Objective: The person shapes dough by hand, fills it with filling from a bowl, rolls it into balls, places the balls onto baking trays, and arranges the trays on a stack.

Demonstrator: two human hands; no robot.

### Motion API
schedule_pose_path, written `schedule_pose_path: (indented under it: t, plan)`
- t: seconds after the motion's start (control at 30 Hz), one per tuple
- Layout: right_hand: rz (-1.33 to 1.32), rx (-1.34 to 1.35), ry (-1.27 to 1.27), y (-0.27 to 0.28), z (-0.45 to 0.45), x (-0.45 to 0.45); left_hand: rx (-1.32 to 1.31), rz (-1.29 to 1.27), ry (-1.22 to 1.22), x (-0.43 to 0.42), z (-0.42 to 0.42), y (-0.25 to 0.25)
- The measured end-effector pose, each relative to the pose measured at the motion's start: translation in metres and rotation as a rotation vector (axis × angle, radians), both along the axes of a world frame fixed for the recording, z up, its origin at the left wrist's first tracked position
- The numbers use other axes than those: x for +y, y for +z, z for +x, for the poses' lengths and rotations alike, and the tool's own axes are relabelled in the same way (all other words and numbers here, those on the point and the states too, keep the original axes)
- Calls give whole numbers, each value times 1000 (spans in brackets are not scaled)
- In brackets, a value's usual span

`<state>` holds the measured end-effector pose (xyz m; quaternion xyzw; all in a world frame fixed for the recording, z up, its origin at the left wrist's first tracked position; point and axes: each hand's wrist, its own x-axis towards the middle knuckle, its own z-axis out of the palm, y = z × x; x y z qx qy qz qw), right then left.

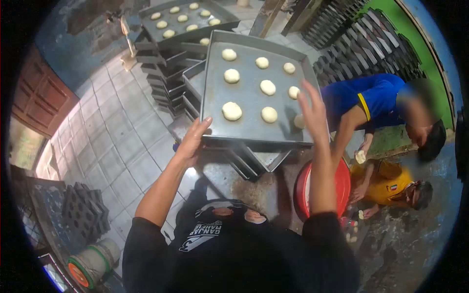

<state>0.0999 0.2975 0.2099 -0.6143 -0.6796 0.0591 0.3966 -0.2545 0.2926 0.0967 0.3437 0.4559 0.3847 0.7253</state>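
A grey metal baking tray (pixel 250 100) with several round pale dough balls (pixel 231 111) in rows lies in front of me, over a stack of other trays. My left hand (pixel 193 140) grips the tray's near left corner, its thumb over the rim and the other fingers partly hidden beneath. By the right side of the tray, my right hand (pixel 315 115) has its fingers stretched out and holds nothing visible. It covers part of the tray's right edge and a dough ball. Whether it touches the rim, I cannot tell.
Another stacked tray of dough balls (pixel 188 30) stands at the back left. Dark trays (pixel 366 46) are piled back right. Two people, in blue (pixel 381 97) and yellow (pixel 388 185) shirts, handle dough beside a red tub (pixel 343 183). Moulds (pixel 85 212) and a bucket (pixel 93 263) stand at left.
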Motion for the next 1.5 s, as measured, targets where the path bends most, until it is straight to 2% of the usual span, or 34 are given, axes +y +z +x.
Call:
schedule_pose_path:
  t: [0.03,0.13,0.17,0.2,0.23,0.3,0.33,0.37,0.4,0.43,0.47,0.5,0.53,0.6,0.67,0.8,0.87,1.0,1.07,1.17,1.27,1.37,1.43,1.47,1.5]
  plan:
    - [102,-15,-20,-6,-9,-39,-43,-29,92,0,10,0]
    - [137,-43,-163,-45,-29,-138,-105,-56,37,2,7,-6]
    - [120,54,-181,-68,-33,-165,-64,-49,1,0,2,-3]
    - [87,111,-222,-89,-40,-189,-101,-29,1,-1,1,0]
    - [-107,424,-213,-106,-46,-212,-136,-22,-21,-2,2,0]
    - [-154,362,-156,-148,-43,-249,-124,-46,-15,-2,1,-3]
    - [-151,187,-202,-155,-32,-266,-96,-40,-20,2,-2,-6]
    - [-173,154,-316,-172,-15,-284,-70,-33,-13,4,-5,-8]
    - [-154,371,-449,-202,9,-294,-66,-28,-27,2,0,-4]
    - [-171,344,-559,-190,40,-304,-64,-20,-27,-1,1,2]
    - [-230,387,-632,-216,80,-312,-65,-36,-57,3,-3,-3]
    - [-104,456,-552,-220,114,-330,-43,-38,-81,-3,2,-1]
    - [-286,261,-673,-233,148,-339,-39,8,-52,-7,7,2]
    - [-272,313,-730,-240,186,-357,-48,56,-55,0,-2,-5]
    - [-155,352,-769,-228,206,-369,-21,69,-41,1,-4,-6]
    - [-217,377,-853,-241,215,-376,-15,90,-4,-3,3,-6]
    - [-288,257,-834,-264,221,-376,13,106,25,-6,8,-2]
    - [-296,248,-899,-258,224,-360,12,88,33,0,-2,-7]
    - [-521,29,-910,-251,229,-346,-17,74,8,3,-7,-12]
    - [-618,-13,-828,-310,276,-332,15,111,21,-9,9,1]
    - [-630,-51,-864,-324,290,-317,15,88,54,-4,7,-3]
    - [-651,-86,-788,-378,306,-315,-4,81,38,-6,6,-3]
    - [-555,-138,-752,-369,300,-320,-11,105,52,-9,12,1]
    - [-703,-71,-807,-355,300,-318,-35,92,71,-4,3,-10]
    - [-521,-45,-767,-348,307,-320,-65,84,98,1,-9,-19]
